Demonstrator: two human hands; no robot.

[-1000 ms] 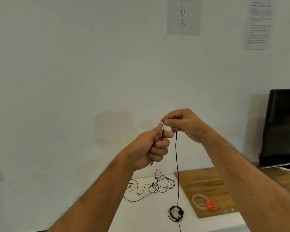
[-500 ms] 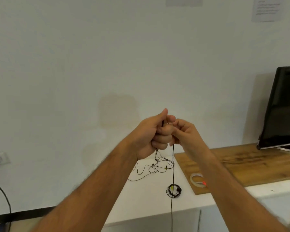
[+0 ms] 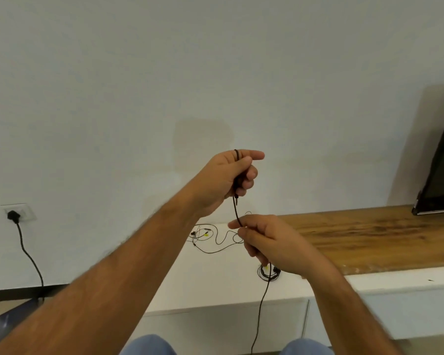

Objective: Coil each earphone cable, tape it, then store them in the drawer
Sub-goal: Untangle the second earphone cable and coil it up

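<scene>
My left hand (image 3: 230,179) is raised in front of the wall with a black earphone cable (image 3: 236,210) looped over its index finger and gripped in the fist. The plug hangs just under the fist. My right hand (image 3: 269,242) sits lower and pinches the same cable, which runs on down past the cabinet front to below the frame. On the white cabinet top (image 3: 215,283) lies a coiled earphone (image 3: 267,273) with a yellow mark, partly behind my right hand. A loose tangled earphone (image 3: 213,238) lies farther back near the wall.
A wooden board (image 3: 369,237) covers the cabinet top to the right, and a dark screen (image 3: 441,172) leans at the far right. Drawer fronts (image 3: 241,321) show below the top. A wall socket (image 3: 17,213) with a black cord is at the left. My knees are at the bottom edge.
My hands were together; now the right hand has slid down the cable, away from the left. A loop now lies over my left index finger. The view has tilted downward.
</scene>
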